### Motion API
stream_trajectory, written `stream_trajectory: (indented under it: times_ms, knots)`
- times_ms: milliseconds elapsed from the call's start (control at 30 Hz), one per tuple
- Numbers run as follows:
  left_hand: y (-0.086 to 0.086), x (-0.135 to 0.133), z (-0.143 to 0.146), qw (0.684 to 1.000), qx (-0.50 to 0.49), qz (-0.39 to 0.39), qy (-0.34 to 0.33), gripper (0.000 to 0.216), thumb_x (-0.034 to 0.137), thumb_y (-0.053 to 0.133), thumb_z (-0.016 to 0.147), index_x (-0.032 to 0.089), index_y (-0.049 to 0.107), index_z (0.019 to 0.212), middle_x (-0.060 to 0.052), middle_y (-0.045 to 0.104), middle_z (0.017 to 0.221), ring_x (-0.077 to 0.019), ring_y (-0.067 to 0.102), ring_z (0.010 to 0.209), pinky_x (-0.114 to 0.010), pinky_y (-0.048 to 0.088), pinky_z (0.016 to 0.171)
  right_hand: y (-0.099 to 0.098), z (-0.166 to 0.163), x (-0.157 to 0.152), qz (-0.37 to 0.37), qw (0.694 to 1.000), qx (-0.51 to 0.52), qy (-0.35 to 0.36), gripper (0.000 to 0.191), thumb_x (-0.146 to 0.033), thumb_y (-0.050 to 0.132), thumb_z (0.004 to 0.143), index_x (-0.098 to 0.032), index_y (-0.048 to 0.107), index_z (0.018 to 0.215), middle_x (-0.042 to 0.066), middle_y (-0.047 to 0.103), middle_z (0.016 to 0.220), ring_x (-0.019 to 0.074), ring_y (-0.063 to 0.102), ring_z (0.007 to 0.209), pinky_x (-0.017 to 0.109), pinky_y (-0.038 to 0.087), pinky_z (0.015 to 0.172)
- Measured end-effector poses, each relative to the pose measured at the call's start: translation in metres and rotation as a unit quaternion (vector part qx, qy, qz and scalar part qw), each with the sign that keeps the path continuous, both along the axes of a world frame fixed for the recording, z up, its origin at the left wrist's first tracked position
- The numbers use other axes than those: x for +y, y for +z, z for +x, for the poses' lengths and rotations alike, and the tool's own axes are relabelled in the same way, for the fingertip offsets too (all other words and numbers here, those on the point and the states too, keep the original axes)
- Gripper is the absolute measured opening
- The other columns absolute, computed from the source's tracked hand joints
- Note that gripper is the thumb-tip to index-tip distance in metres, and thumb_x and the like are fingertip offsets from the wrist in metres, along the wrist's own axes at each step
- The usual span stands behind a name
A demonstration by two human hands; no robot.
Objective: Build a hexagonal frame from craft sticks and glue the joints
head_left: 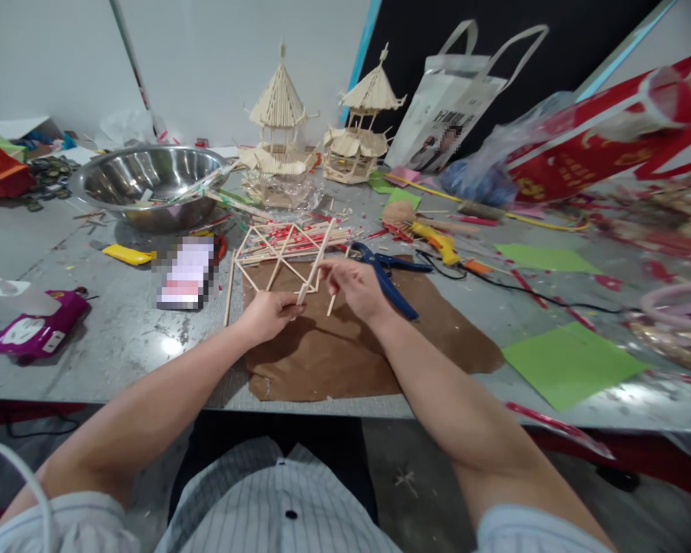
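Note:
My left hand (272, 313) is closed in a pinch on a long wooden stick (316, 261) that slants up to the right. My right hand (354, 286) is closed around a short wooden stick (332, 305) just beside it. Both hands hover over a brown paper sheet (345, 346) on the grey table. Behind them lies a flat frame of glued sticks (265, 257), and past it a pile of loose sticks with red wrappers (299, 234).
Blue-handled pliers (388, 284) and a yellow glue gun (438, 244) lie right of my hands. A phone (187, 273), a yellow cutter (125, 254) and a steel bowl (147, 184) lie left. Two stick pagodas (279, 123) (360, 130) stand behind. Green paper (570, 361) lies right.

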State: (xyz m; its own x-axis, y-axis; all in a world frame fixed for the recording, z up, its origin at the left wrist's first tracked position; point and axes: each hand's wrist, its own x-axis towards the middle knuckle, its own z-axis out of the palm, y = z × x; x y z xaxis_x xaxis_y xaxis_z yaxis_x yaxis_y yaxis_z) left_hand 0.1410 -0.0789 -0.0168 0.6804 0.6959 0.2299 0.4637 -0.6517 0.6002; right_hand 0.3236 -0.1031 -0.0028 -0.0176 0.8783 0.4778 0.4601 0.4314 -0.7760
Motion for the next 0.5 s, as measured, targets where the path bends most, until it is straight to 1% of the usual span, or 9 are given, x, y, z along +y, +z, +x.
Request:
stream_trajectory:
  times_ms: [67,100,133,167,200,267,333,400,500]
  knots:
    - [0.001,0.002,-0.001,1.0,-0.004,-0.003,0.007,0.022,0.029,0.047,0.076,0.015,0.064,0.075,0.001,0.06,0.059,-0.0077,0.048,0.053,-0.018,0.032,0.051,0.007,0.019,0.004,-0.01,0.99,-0.04,-0.138,0.052,-0.054,0.032,0.079,-0.014,0.062,0.09,0.005,0.062,0.074,0.0106,0.051,0.052,0.024,0.041,0.052]
    - [0.001,0.003,-0.001,1.0,-0.006,-0.005,0.011,0.022,0.029,0.047,0.076,0.015,0.064,0.074,0.001,0.06,0.059,-0.0077,0.049,0.054,-0.018,0.032,0.051,0.009,0.03,0.005,-0.017,0.973,-0.101,-0.207,0.047,-0.052,0.036,0.079,-0.015,0.063,0.09,0.007,0.063,0.077,0.0136,0.055,0.061,0.026,0.042,0.059]
    - [0.002,0.004,-0.002,1.0,-0.01,-0.008,0.015,0.023,0.029,0.047,0.076,0.015,0.064,0.073,0.001,0.06,0.059,-0.0077,0.049,0.054,-0.017,0.032,0.051,0.011,0.04,0.006,-0.037,0.946,-0.177,-0.269,0.042,-0.049,0.04,0.077,-0.016,0.063,0.091,0.008,0.063,0.083,0.017,0.056,0.071,0.028,0.042,0.066]
    - [0.003,0.005,-0.002,1.0,-0.015,-0.012,0.02,0.023,0.03,0.047,0.076,0.015,0.064,0.071,0.001,0.06,0.06,-0.0077,0.049,0.055,-0.017,0.033,0.051,0.012,0.05,0.007,-0.076,0.912,-0.248,-0.319,0.039,-0.046,0.043,0.076,-0.017,0.062,0.094,0.009,0.063,0.09,0.0205,0.056,0.082,0.031,0.042,0.071]
    - [0.004,0.006,-0.003,0.999,-0.02,-0.017,0.025,0.023,0.03,0.047,0.076,0.015,0.064,0.071,0.001,0.061,0.061,-0.0078,0.05,0.055,-0.017,0.033,0.052,0.012,0.058,0.007,-0.124,0.877,-0.305,-0.351,0.039,-0.044,0.044,0.075,-0.017,0.06,0.098,0.011,0.061,0.096,0.0233,0.055,0.088,0.034,0.041,0.074]
    - [0.005,0.008,-0.004,0.998,-0.036,-0.034,0.031,0.022,0.03,0.048,0.075,0.015,0.063,0.07,0.001,0.062,0.063,-0.0079,0.051,0.057,-0.017,0.036,0.053,0.01,0.072,0.008,-0.225,0.819,-0.384,-0.364,0.043,-0.045,0.047,0.073,-0.015,0.058,0.101,0.014,0.059,0.101,0.0273,0.054,0.093,0.038,0.041,0.074]
    - [0.004,0.011,-0.005,0.996,-0.056,-0.058,0.031,0.023,0.031,0.048,0.075,0.014,0.063,0.069,0.0,0.063,0.066,-0.0084,0.053,0.06,-0.018,0.038,0.056,0.006,0.082,0.008,-0.302,0.782,-0.422,-0.347,0.046,-0.048,0.049,0.07,-0.014,0.059,0.099,0.016,0.059,0.101,0.0291,0.054,0.093,0.04,0.042,0.072]
    - [0.002,0.013,-0.005,0.993,-0.074,-0.088,0.029,0.024,0.032,0.048,0.075,0.014,0.063,0.07,-0.001,0.064,0.068,-0.009,0.055,0.062,-0.019,0.041,0.057,0.001,0.087,0.01,-0.343,0.764,-0.437,-0.328,0.047,-0.051,0.05,0.068,-0.014,0.059,0.096,0.016,0.059,0.101,0.0293,0.055,0.092,0.04,0.042,0.071]
    - [-0.002,0.017,-0.005,0.981,-0.109,-0.155,0.03,0.022,0.032,0.05,0.074,0.014,0.063,0.074,-0.002,0.065,0.07,-0.0097,0.057,0.062,-0.021,0.045,0.058,-0.004,0.088,0.012,-0.356,0.761,-0.442,-0.315,0.043,-0.048,0.053,0.067,-0.016,0.059,0.097,0.015,0.059,0.101,0.0285,0.056,0.091,0.04,0.043,0.071]
